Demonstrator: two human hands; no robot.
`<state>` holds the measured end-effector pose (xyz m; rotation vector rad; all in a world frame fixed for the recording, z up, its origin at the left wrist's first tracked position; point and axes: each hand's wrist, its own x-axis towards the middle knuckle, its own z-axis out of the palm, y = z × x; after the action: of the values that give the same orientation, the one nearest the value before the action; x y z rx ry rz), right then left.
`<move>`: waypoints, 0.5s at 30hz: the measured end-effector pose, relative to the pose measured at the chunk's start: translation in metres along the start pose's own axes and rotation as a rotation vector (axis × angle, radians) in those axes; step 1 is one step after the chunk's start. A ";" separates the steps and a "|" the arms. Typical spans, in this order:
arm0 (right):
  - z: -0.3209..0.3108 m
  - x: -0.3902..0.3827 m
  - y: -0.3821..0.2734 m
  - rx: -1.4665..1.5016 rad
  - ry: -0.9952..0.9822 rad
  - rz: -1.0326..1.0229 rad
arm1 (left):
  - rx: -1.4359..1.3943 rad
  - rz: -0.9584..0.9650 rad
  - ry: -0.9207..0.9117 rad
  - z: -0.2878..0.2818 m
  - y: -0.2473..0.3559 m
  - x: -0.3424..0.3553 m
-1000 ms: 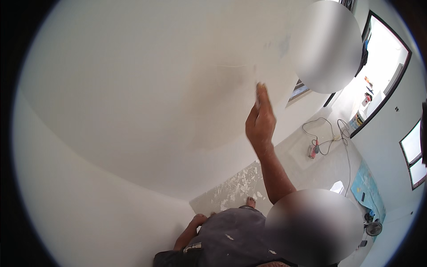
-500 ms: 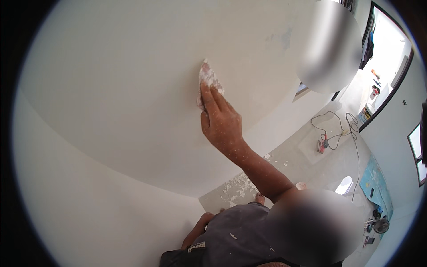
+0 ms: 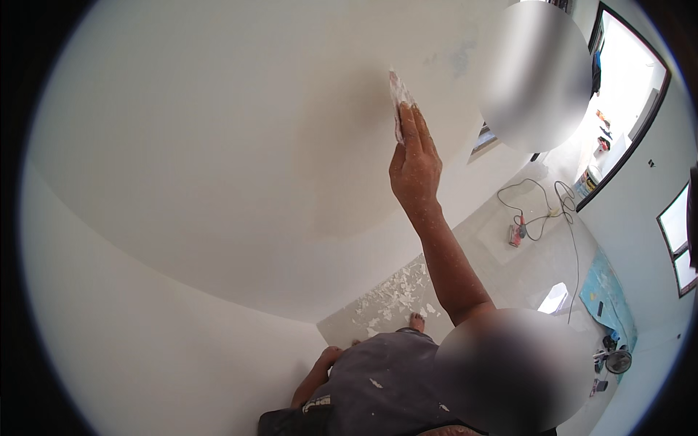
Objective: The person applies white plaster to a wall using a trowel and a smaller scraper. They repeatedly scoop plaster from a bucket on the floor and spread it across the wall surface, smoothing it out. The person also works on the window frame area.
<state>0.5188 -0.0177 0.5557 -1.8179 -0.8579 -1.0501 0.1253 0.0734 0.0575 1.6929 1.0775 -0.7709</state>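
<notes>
My right hand (image 3: 416, 167) is raised against the pale wall (image 3: 218, 145), with its fingers pressed along a thin, flat, pinkish piece (image 3: 400, 98) smeared with white. The piece is seen nearly edge-on and comes to a point at its upper end; its exact kind is unclear. Around and left of it, the wall has a slightly darker patch. Low at the left, my left hand (image 3: 331, 356) hangs beside my grey shirt (image 3: 385, 370); its fingers are too small and hidden to read. White specks cover my right forearm.
White flakes (image 3: 396, 294) litter the floor at the wall's foot, near my bare foot (image 3: 416, 322). Farther right lie a red corded power tool (image 3: 516, 234), its looping cable, a blue sheet (image 3: 605, 294) and a round fan-like object (image 3: 618, 361). A dark-framed doorway (image 3: 629, 109) stands beyond.
My right hand has moved right and slightly up along the wall with the white-smeared piece, which now shows more edge-on. My left hand has hardly moved.
</notes>
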 end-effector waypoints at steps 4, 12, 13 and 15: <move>0.041 -0.032 -0.016 -0.007 -0.084 -0.071 | 0.010 0.007 0.001 0.001 0.000 -0.003; -0.021 -0.042 -0.018 0.094 -0.175 -0.017 | 0.007 0.061 -0.016 -0.005 0.001 0.002; -0.027 -0.019 -0.002 0.092 -0.062 0.038 | -0.021 0.099 -0.024 -0.006 -0.001 0.001; -0.033 0.025 0.024 0.039 0.017 0.142 | -0.025 0.170 -0.025 -0.011 -0.009 -0.001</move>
<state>0.5390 -0.0532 0.5803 -1.8068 -0.7225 -0.9514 0.1166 0.0849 0.0587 1.7244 0.9090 -0.6651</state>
